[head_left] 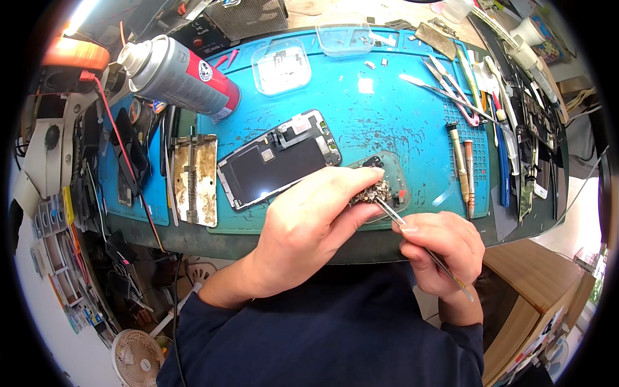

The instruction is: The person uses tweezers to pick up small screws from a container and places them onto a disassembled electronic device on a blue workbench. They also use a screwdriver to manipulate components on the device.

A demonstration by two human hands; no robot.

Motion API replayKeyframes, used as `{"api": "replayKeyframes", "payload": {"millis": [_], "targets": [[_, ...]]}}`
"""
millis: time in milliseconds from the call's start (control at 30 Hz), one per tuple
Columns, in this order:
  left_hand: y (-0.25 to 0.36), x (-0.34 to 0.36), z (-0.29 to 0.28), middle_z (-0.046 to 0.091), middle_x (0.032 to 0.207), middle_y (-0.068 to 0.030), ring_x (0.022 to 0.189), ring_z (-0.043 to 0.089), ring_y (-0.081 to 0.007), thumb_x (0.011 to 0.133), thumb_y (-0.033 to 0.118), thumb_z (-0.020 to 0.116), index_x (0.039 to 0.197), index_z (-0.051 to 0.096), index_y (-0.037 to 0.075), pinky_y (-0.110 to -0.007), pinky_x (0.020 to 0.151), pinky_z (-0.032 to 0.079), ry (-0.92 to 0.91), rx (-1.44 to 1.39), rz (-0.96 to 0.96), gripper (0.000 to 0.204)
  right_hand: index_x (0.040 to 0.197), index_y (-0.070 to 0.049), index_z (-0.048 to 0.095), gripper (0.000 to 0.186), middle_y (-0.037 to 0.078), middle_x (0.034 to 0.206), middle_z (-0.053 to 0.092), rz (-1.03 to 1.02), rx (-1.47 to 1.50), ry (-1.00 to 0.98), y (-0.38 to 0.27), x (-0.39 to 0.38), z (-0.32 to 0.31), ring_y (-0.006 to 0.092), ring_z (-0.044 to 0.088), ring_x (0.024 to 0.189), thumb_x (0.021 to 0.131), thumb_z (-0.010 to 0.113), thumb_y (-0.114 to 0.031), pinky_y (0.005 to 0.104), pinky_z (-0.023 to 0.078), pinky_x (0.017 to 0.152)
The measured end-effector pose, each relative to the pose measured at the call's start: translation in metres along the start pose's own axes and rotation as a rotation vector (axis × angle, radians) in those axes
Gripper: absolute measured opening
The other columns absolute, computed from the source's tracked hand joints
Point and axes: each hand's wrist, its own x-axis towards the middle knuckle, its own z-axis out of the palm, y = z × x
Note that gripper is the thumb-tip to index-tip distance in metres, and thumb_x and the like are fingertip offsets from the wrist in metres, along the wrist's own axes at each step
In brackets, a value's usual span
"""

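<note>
A clump of many tiny metal screws and bits point(375, 192) sits pinched between the thumb and fingers of my left hand point(303, 209). My right hand point(443, 248) is closed around slim metal tweezers point(394, 215), whose tips touch the clump or lie right against it. Beneath and behind the clump is a small clear tray point(398, 169) with dark pieces and a red spot in it. Just left of it, a phone screen assembly point(277, 161) lies dark side up on the blue work mat point(361, 119), partly covered by my left hand. What the clump clings to is hidden.
A spray can point(187, 77) stands at the left, beyond a scorched metal fixture point(195, 180). Two clear boxes point(282, 68) hold small parts at the back. Screwdrivers point(459, 168), tweezers and scissors point(451, 87) crowd the right side. The table's front edge point(232, 240) runs below my hands.
</note>
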Motion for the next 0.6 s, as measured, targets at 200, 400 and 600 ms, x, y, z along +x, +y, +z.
{"api": "replayKeyframes", "payload": {"millis": [200, 400, 600], "targets": [[0.0007, -0.0028, 0.0013, 0.074, 0.104, -0.0150, 0.088, 0.073, -0.0316, 0.085, 0.001, 0.084, 0.120, 0.069, 0.000, -0.038, 0.076, 0.059, 0.007, -0.017, -0.043, 0.038, 0.107, -0.005, 0.076, 0.021, 0.010, 0.093, 0.079, -0.002, 0.002, 0.012, -0.0001, -0.0003, 0.0012, 0.0209, 0.075, 0.073, 0.089, 0.085, -0.011, 0.0295, 0.054, 0.059], [-0.0001, -0.0013, 0.0012, 0.076, 0.107, -0.0135, 0.090, 0.074, -0.0265, 0.081, -0.005, 0.085, 0.118, 0.071, 0.001, -0.034, 0.075, 0.060, -0.001, -0.025, -0.028, 0.040, 0.107, -0.005, 0.077, 0.023, 0.009, 0.093, 0.080, -0.022, 0.011, 0.000, -0.0011, -0.0012, -0.0005, 0.0198, 0.074, 0.071, 0.087, 0.087, -0.010, 0.0291, 0.053, 0.058], [-0.0007, -0.0009, 0.0013, 0.077, 0.108, -0.0121, 0.089, 0.075, -0.0239, 0.079, -0.008, 0.085, 0.117, 0.072, 0.002, -0.032, 0.074, 0.061, -0.005, -0.023, -0.022, 0.041, 0.109, -0.005, 0.077, 0.026, 0.010, 0.093, 0.080, -0.046, -0.006, -0.012, -0.0004, 0.0014, 0.0014, 0.0197, 0.074, 0.071, 0.085, 0.087, -0.009, 0.0290, 0.053, 0.058]]}}
